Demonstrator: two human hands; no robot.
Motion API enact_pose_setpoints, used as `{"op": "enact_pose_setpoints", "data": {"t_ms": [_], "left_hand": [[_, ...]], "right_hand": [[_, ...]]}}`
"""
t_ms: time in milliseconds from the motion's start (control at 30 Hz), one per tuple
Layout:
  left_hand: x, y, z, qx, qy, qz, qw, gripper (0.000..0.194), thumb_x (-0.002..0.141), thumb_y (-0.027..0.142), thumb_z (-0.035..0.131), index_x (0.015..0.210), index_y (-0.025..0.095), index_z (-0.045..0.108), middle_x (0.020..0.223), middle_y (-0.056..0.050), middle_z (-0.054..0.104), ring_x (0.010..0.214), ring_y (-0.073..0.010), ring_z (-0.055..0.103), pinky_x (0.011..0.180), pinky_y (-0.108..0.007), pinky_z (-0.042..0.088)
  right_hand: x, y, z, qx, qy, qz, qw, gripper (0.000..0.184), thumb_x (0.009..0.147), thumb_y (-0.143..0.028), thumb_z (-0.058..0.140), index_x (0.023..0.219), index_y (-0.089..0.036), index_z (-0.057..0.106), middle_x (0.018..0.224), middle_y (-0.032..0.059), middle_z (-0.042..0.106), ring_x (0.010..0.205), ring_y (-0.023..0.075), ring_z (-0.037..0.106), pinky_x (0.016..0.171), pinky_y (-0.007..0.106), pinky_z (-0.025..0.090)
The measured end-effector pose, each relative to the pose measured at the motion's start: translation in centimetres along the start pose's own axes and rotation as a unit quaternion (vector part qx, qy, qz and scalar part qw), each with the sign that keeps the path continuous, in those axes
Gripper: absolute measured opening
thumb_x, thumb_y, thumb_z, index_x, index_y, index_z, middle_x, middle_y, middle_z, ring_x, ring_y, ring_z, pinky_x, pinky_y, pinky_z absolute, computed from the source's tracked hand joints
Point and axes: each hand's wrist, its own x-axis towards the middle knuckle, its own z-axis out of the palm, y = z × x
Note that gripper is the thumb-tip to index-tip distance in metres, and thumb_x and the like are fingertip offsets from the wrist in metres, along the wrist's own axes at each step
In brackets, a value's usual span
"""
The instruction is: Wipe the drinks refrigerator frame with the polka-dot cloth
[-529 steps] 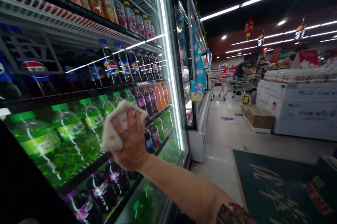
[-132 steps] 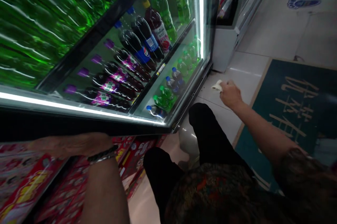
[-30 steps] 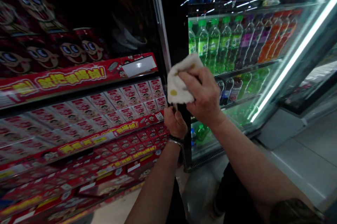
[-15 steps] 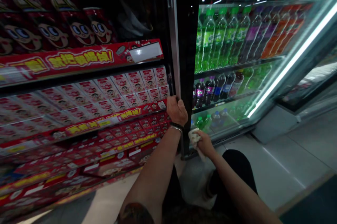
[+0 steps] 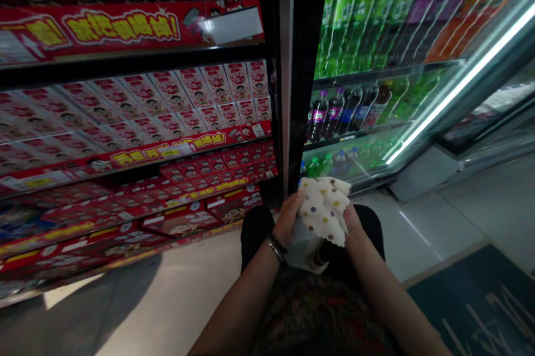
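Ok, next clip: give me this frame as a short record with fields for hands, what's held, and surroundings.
left hand: grips the left edge of the cloth
right hand: grips the cloth from the right
cloth: white with coloured dots, bunched between both hands above the knees
left wrist: bracelet
shelves: red cartons, on the left
cooler: glass door, drink bottles, on the right
floor: pale tiles
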Motion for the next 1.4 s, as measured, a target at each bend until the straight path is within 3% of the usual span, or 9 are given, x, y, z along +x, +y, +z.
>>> {"op": "enact_pose_setpoints", "data": {"t_ms": [100, 300, 400, 533, 667, 867, 1067, 1200, 1400], "left_hand": [[-1.3, -1.1, 0.3, -0.140, 0.013, -0.064, 0.988, 0.062, 0.075, 0.054, 0.091, 0.121, 0.015, 0.073, 0.109, -0.010, 0.077, 0.085, -0.0194, 0.070, 0.077, -0.030, 0.059], [-1.7, 1.3, -2.0, -0.150, 0.048, -0.062, 0.986, 0.071, 0.060, 0.045, 0.101, 0.118, 0.015, 0.073, 0.103, -0.008, 0.079, 0.082, -0.0206, 0.072, 0.074, -0.030, 0.060], [-2.4, 1.7, -2.4, -0.158, 0.008, -0.077, 0.984, 0.076, 0.058, 0.044, 0.103, 0.121, 0.014, 0.072, 0.105, -0.009, 0.079, 0.083, -0.0207, 0.072, 0.075, -0.030, 0.060], [-3.2, 1.4, -2.3, -0.156, -0.067, -0.089, 0.982, 0.073, 0.067, 0.042, 0.100, 0.128, 0.014, 0.072, 0.108, -0.011, 0.079, 0.080, -0.0187, 0.072, 0.073, -0.027, 0.059], [-3.2, 1.2, -2.5, -0.123, -0.110, -0.085, 0.983, 0.066, 0.073, 0.042, 0.097, 0.128, 0.016, 0.072, 0.109, -0.010, 0.078, 0.081, -0.0187, 0.072, 0.073, -0.028, 0.060], [-2.8, 1.8, -3.7, -0.032, -0.153, -0.088, 0.984, 0.066, 0.068, 0.045, 0.099, 0.122, 0.016, 0.075, 0.105, -0.008, 0.076, 0.085, -0.0196, 0.071, 0.076, -0.027, 0.058], [-2.5, 1.5, -4.8, 0.041, -0.195, -0.085, 0.976, 0.059, 0.067, 0.048, 0.099, 0.107, 0.015, 0.072, 0.098, -0.005, 0.071, 0.083, -0.0168, 0.065, 0.073, -0.025, 0.051], [-1.6, 0.6, -5.2, 0.167, -0.117, -0.031, 0.979, 0.052, 0.069, 0.053, 0.094, 0.085, 0.018, 0.060, 0.080, 0.001, 0.061, 0.073, -0.0140, 0.056, 0.064, -0.023, 0.040], [-0.7, -1.3, -5.4, 0.269, 0.074, -0.011, 0.960, 0.033, 0.078, 0.038, 0.085, 0.092, 0.021, 0.060, 0.087, -0.003, 0.063, 0.084, -0.0185, 0.059, 0.078, -0.030, 0.043]], "right_hand": [[-0.7, 1.5, -0.5, 0.086, 0.023, 0.090, 0.992, 0.047, 0.090, -0.060, 0.065, 0.114, -0.021, 0.077, 0.101, 0.0120, 0.080, 0.111, 0.0349, 0.075, 0.095, 0.051, 0.065], [-2.7, 2.0, -1.4, 0.131, 0.125, 0.014, 0.983, 0.054, 0.088, -0.049, 0.076, 0.137, -0.030, 0.063, 0.140, 0.0064, 0.070, 0.123, 0.0257, 0.070, 0.102, 0.044, 0.060], [-3.5, 1.0, -1.5, 0.041, 0.140, -0.056, 0.988, 0.042, 0.098, -0.053, 0.067, 0.131, -0.027, 0.064, 0.153, 0.0102, 0.061, 0.143, 0.0269, 0.057, 0.114, 0.047, 0.052], [-4.1, -0.7, -1.1, -0.213, 0.062, -0.125, 0.967, 0.040, 0.094, -0.052, 0.078, 0.121, -0.024, 0.068, 0.165, 0.0134, 0.049, 0.152, 0.0314, 0.048, 0.124, 0.051, 0.041], [-4.4, -2.3, -0.7, -0.332, 0.023, -0.192, 0.923, 0.029, 0.095, -0.045, 0.079, 0.091, -0.021, 0.064, 0.158, 0.0137, 0.058, 0.148, 0.0320, 0.052, 0.125, 0.053, 0.036], [-4.6, -4.1, -1.5, -0.213, -0.091, -0.081, 0.969, 0.035, 0.092, -0.044, 0.081, 0.083, -0.019, 0.060, 0.154, 0.0108, 0.059, 0.141, 0.0313, 0.056, 0.113, 0.043, 0.044], [-4.6, -3.7, -2.0, -0.158, -0.121, -0.049, 0.979, 0.035, 0.092, -0.043, 0.081, 0.079, -0.019, 0.059, 0.097, 0.0026, 0.063, 0.092, 0.0191, 0.058, 0.079, 0.028, 0.044], [-4.3, -2.5, -2.3, -0.226, -0.083, -0.048, 0.969, 0.033, 0.091, -0.040, 0.080, 0.077, -0.020, 0.057, 0.082, -0.0011, 0.054, 0.078, 0.0156, 0.048, 0.071, 0.027, 0.036], [-3.8, -1.7, -2.6, -0.336, 0.066, -0.096, 0.934, 0.028, 0.088, -0.033, 0.075, 0.078, -0.021, 0.053, 0.083, -0.0020, 0.054, 0.077, 0.0161, 0.048, 0.072, 0.029, 0.037]]}}
